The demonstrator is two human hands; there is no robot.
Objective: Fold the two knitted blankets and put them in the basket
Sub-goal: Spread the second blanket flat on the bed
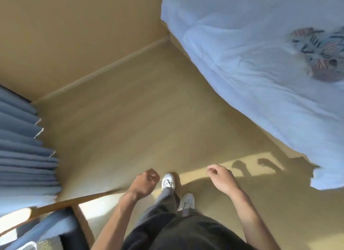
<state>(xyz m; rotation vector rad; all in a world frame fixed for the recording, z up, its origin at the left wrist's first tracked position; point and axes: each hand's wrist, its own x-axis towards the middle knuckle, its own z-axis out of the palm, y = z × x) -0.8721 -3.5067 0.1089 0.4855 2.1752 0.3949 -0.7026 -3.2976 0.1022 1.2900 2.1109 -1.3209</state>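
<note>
- Two hands are in view and both carry nothing. The left hand (147, 180) is curled into a loose fist. The right hand (221, 177) has its fingers bent loosely downward and the thumb apart.
- One candidate for the task's things shows: a rumpled patterned bundle (320, 52) on the bed (260, 72), at the far right of the view. It is too blurred to tell whether it is knitted, or whether it is one blanket or two.
- No basket is in sight.
- The bundle lies well apart from both hands, up and to the right of them, on the far side of the bed's pale sheet. It is nearer the right hand than the left. Both hands hover over the bare floor (130, 119) near the person's white shoes (168, 180).
- First risk, as I judge it: taking the bundle for a blanket when it may be something else, because the blur hides its weave.
- Second risk: a loose knit pulled across the sheet by one corner would probably stretch and drag the sheet with it.
- Third risk: the sheet hangs over the bed's edge close to the floor, so a step toward the bundle could catch on it.
- Fourth risk: the wooden chair (55, 207) stands just beside the left arm, and a wide swing could knock it.
</note>
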